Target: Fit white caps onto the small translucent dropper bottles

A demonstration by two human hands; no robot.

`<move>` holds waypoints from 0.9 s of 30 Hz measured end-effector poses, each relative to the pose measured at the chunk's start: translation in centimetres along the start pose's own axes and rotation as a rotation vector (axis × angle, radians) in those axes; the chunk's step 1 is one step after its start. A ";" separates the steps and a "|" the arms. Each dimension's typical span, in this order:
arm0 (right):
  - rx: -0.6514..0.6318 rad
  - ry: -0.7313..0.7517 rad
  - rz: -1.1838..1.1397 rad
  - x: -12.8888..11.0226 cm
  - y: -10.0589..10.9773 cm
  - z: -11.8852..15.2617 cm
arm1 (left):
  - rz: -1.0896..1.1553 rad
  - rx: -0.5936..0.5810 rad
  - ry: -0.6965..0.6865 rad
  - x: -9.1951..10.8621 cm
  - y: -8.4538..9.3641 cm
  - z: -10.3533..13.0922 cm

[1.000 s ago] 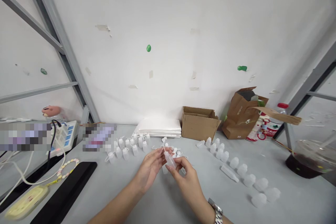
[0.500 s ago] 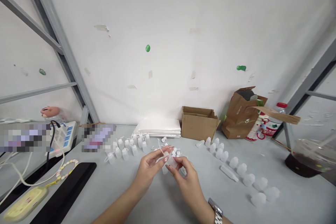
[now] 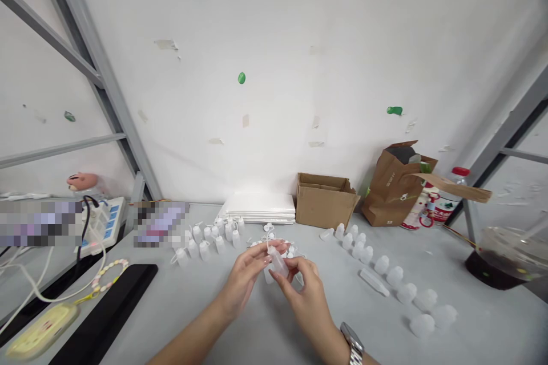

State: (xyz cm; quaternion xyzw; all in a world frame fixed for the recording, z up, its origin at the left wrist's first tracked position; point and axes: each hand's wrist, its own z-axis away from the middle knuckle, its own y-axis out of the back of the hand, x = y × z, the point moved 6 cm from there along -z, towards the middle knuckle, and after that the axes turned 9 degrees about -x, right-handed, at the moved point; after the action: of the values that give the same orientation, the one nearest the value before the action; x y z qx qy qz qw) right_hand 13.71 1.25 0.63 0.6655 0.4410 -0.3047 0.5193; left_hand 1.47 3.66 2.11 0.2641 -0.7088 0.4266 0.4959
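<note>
A small translucent squeeze bottle [image 3: 279, 263] is held tilted above the table, its top leaning up and to the left. My right hand [image 3: 307, 286] pinches the bottle's body between thumb and fingers. Around the bottle's top is my left hand [image 3: 245, 278], its thumb at the near side of the neck and its fingers behind. A thin white strap [image 3: 269, 232] stands up by the bottle's top. Behind my fingers lie several small white caps [image 3: 291, 251], partly hidden.
Capped bottles [image 3: 204, 250] stand in a group at the left. Uncapped bottles [image 3: 382, 264] form rows at the right, near one lying bottle [image 3: 374, 282]. Farther back are white packets [image 3: 259, 205], a cardboard box [image 3: 324, 205] and a paper bag [image 3: 387, 194]. A drink cup [image 3: 492, 262] stands far right.
My left thumb has slid off the cap area toward the bottle's left side, leaving the neck in view. The bottle shows more fully in my right hand, which has barely moved.
</note>
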 end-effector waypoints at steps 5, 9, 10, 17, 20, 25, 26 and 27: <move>-0.043 -0.012 -0.056 0.0 -0.2 -0.1 | -0.068 0.112 0.039 -0.8 1.2 -0.2; -0.216 -0.056 -0.332 0.0 -1.2 -0.6 | 0.028 0.137 0.036 -0.9 1.6 -0.4; -0.251 -0.058 -0.391 -0.1 -1.4 -0.7 | 0.052 0.126 0.032 -0.9 1.6 -0.4; -0.101 0.034 -0.209 -1.0 -0.2 -0.4 | 0.121 0.050 0.027 -0.6 1.0 -0.2; -0.060 0.062 -0.127 -0.9 -0.1 -0.1 | 0.107 0.044 0.018 -0.5 1.0 -0.1; -0.083 0.045 -0.141 -0.3 -0.2 -0.3 | -0.112 0.031 -0.071 0.3 0.6 0.0; -0.087 0.041 -0.143 -0.2 -0.2 -0.3 | -0.167 0.041 -0.091 0.5 0.5 0.1; -0.090 0.038 -0.146 -0.2 -0.1 -0.4 | -0.211 0.058 -0.110 0.6 0.5 0.2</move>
State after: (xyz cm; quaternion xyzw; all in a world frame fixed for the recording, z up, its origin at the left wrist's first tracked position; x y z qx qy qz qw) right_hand 13.46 1.56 0.86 0.6132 0.5113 -0.3089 0.5168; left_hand 0.74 3.79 2.47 0.3744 -0.6906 0.3770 0.4907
